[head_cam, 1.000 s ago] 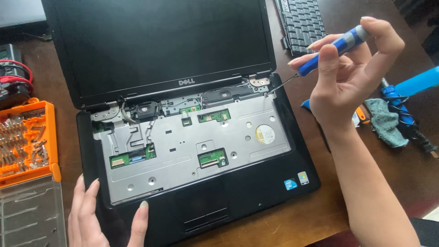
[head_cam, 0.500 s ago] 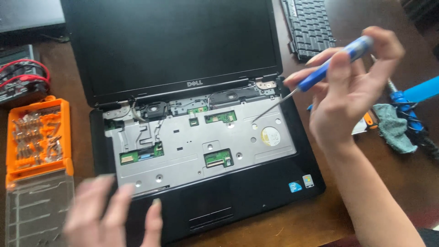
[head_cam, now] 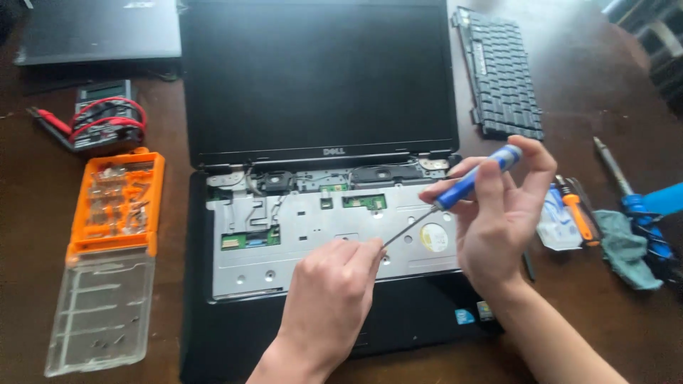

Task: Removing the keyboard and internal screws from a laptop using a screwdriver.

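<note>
An open black laptop [head_cam: 316,92] lies on the brown table with its keyboard taken off, baring a silver metal plate [head_cam: 313,235] and small green circuit boards. My right hand [head_cam: 498,213] grips a blue-handled screwdriver [head_cam: 473,179], its thin shaft slanting down-left to the plate's middle. My left hand [head_cam: 331,299] rests on the plate with its fingertips pinched right at the screwdriver's tip. Whether a screw sits between the fingers is hidden.
The removed black keyboard [head_cam: 501,71] lies at the back right. An orange bit case [head_cam: 117,203] with a clear lid [head_cam: 103,309] sits left, a multimeter [head_cam: 107,117] with red leads behind it. An orange tool [head_cam: 576,213], grey cloth [head_cam: 626,249] and blue object [head_cam: 658,203] lie right.
My left hand came up from the laptop's front-left edge to the middle of the plate. My right hand swung the screwdriver down-left until its tip met the left fingers.
</note>
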